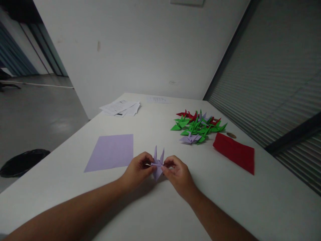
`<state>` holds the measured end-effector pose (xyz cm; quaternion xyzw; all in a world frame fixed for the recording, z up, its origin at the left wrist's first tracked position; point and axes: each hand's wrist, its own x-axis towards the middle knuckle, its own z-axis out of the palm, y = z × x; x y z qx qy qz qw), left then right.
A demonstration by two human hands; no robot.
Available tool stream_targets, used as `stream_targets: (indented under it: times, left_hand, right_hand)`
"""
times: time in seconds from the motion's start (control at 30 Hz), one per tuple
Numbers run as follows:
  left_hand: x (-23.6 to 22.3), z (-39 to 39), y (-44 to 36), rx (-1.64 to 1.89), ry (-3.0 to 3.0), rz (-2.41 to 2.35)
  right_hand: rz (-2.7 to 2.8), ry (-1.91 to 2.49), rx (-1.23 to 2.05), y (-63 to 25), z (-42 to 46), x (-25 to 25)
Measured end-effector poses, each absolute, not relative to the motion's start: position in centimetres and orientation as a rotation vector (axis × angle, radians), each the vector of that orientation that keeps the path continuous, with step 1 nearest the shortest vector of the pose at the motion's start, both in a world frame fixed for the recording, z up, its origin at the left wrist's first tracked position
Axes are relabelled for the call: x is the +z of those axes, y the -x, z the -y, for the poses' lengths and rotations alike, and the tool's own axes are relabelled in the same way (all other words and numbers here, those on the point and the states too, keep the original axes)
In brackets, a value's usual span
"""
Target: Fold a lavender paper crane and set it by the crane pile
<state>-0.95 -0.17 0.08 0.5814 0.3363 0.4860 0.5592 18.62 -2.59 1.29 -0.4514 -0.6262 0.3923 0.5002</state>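
Note:
Between my two hands is a lavender origami crane (157,171), held just above the white table (160,214). Two narrow points stick up from its top and a broader point hangs downward. My left hand (138,169) pinches its left side between thumb and fingers. On the opposite side, the thumb and fingers of my right hand (178,174) are closed on the paper. Fingertips cover part of the folds. To the left of my left hand lies a flat lavender paper square (111,152).
Several folded green cranes (194,128), with red and lavender ones among them, are heaped at the right. Near them lie a red sheet (235,152) and a small round brownish object (231,135). Printed papers (120,107) rest at the back left. A black-lined bin (23,162) stands beside the table.

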Motion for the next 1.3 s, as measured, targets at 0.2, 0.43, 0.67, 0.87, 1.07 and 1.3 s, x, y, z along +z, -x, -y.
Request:
stream_targets:
  times: [0.2,0.43,0.67,0.87,1.07,1.3]
  left_hand:
    - [0.5,0.3,0.7,1.204,-1.277,-0.783]
    - [0.7,0.3,0.8,1.198,-1.192,-0.743]
    - [0.8,0.3,0.9,1.212,-1.165,-0.723]
    - [1.1,0.3,0.9,1.210,-1.178,-0.725]
    - [1.1,0.4,0.9,1.202,-1.186,-0.737]
    - [1.0,0.3,1.1,1.170,-1.185,-0.703]
  right_hand:
    - [1.541,1.144,1.046,-18.5,2.6,1.1]
    - [1.542,1.129,0.974,-18.4,2.6,1.3]
    - [1.562,1.128,0.934,-18.6,2.6,1.4]
    - [1.574,1.123,0.965,-18.7,2.7,1.5]
    - [1.573,1.111,1.006,-18.6,2.7,1.2]
    - [1.526,1.088,1.010,-18.5,2.6,1.3]
